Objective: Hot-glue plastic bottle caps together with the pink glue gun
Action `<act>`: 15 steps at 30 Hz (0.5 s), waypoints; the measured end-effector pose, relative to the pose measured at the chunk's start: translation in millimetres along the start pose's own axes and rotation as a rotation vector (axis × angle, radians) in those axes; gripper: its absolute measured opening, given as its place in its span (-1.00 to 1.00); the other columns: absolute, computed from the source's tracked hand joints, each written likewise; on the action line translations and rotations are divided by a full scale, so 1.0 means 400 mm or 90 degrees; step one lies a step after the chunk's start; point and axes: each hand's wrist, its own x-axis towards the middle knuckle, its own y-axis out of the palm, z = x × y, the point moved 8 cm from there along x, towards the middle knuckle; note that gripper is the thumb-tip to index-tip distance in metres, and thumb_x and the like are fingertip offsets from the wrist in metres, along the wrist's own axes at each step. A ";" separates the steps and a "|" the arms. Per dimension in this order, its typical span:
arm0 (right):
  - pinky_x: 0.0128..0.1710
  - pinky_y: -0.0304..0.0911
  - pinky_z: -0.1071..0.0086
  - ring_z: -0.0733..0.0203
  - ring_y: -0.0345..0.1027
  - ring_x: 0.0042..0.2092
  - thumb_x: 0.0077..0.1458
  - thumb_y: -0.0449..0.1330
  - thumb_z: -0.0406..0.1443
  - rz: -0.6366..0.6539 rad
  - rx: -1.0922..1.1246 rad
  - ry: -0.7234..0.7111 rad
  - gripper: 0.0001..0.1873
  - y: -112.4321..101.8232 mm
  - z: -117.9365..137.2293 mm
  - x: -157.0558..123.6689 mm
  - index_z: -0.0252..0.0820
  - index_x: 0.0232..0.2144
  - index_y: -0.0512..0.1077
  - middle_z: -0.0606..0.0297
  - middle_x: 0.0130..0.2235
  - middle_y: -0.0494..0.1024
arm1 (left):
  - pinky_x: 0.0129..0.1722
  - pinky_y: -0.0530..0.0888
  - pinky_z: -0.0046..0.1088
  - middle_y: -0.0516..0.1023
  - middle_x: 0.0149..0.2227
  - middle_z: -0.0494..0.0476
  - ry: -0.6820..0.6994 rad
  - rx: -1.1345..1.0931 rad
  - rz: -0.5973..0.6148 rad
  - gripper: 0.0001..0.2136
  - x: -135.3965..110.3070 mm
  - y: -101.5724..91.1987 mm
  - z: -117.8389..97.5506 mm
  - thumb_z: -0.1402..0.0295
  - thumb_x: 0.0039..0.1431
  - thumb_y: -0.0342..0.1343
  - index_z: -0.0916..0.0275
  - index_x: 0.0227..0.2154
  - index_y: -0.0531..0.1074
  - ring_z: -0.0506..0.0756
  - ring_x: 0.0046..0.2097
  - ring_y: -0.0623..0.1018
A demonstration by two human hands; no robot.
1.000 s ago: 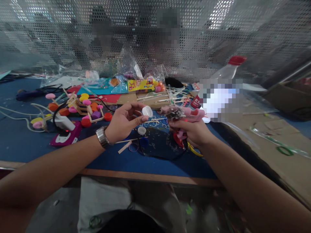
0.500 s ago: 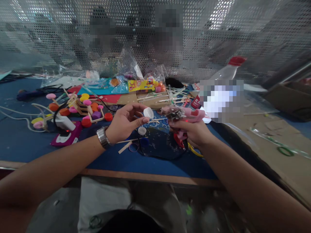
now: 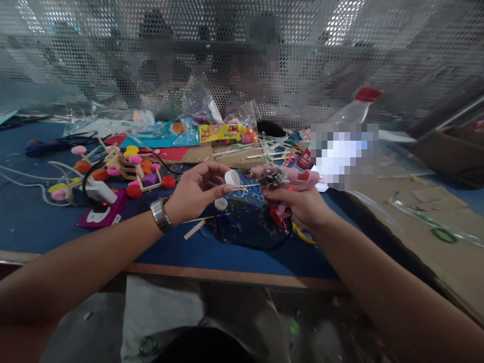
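Between thumb and fingers, my left hand [image 3: 198, 189] pinches a white bottle cap [image 3: 232, 178], tilted with its hollow side towards the right. My right hand [image 3: 298, 204] is wrapped round a pink hot glue gun [image 3: 302, 180] whose front is crusted with grey, stringy residue. The gun's front points left at the cap, with a gap between them. Below the held cap, a second white cap [image 3: 221, 203] lies on the blue table, and a dark blue cap [image 3: 225, 221] sits just under it. Thin sticks and glue strings lie behind, between the hands.
Left stands a wooden-stick model with colourful caps [image 3: 134, 169], beside a purple power strip [image 3: 104, 212] with a white plug. Behind are a yellow packet [image 3: 220, 132] and loose sticks [image 3: 242, 151]. A red-capped plastic bottle [image 3: 351, 111] leans at right, near cardboard [image 3: 427, 242].
The cap in my left hand has turned slightly and shifted a little right and down. My right hand and the glue gun have stayed almost still.
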 end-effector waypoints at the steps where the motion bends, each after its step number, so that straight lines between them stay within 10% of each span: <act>1: -0.62 -0.05 0.40 0.28 0.16 -0.54 -0.30 0.41 -0.20 0.002 0.003 -0.001 -0.75 0.001 0.001 -0.001 -0.07 -0.49 0.47 0.40 -0.57 0.37 | -0.26 0.56 -0.51 0.59 -0.26 0.12 -0.003 -0.002 -0.001 -0.63 0.000 0.000 0.002 0.24 0.01 0.43 0.28 -0.17 0.50 -0.01 -0.27 0.57; 15: -0.66 -0.08 0.40 0.29 0.15 -0.58 -0.27 0.43 -0.17 0.023 -0.021 0.006 -0.73 0.004 0.002 -0.006 -0.08 -0.43 0.53 0.39 -0.60 0.37 | -0.31 0.54 -0.47 0.59 -0.28 0.14 -0.019 -0.001 -0.001 -0.59 -0.002 0.002 0.004 0.18 -0.03 0.45 0.29 -0.18 0.52 0.04 -0.27 0.58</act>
